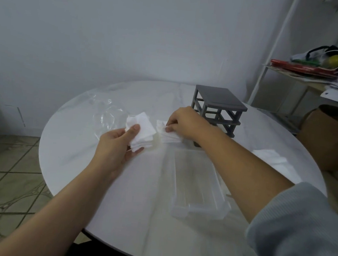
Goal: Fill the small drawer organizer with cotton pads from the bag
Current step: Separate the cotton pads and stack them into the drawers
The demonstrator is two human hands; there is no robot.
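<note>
At a round white tabletop, a person's left hand pinches a loose stack of soft white square cotton pads under the thumb. The right hand pinches a second pad stack lying near the centre. The clear rigid plastic drawer sits, apparently empty, toward the near edge, with the grey slatted organizer frame beyond it. The fanned, fluffy pads look likely to slip and scatter.

A pale grey-blue, seemingly ribbed sleeve covers the right arm.

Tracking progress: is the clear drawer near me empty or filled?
Empty: the clear drawer shows only its bare bottom, nothing inside.
</note>
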